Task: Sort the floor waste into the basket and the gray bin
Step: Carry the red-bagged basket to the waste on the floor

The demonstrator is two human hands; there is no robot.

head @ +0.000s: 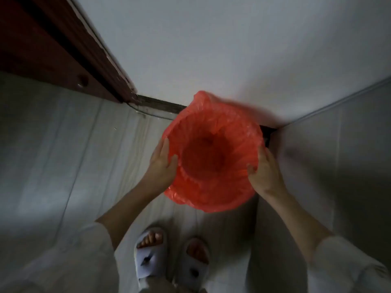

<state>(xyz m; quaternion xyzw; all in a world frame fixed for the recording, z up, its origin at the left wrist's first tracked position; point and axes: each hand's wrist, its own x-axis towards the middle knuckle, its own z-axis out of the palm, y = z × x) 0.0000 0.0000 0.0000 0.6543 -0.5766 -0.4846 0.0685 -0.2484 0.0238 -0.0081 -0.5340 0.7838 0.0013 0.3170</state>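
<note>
Hands grip opposite rim sides of the red-lined bin [213, 153] by the far wall: left hand [163, 163], right hand [264, 170]. Best lifted level, liner pinned underneath.

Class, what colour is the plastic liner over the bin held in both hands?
Red liner, seen in the head view.

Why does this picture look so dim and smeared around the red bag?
Head view: dim, flat indoor light; the red bin liner blurs at its top edge from motion; both the left hand and right hand look soft; wide-angle lens bends the door frame.
</note>
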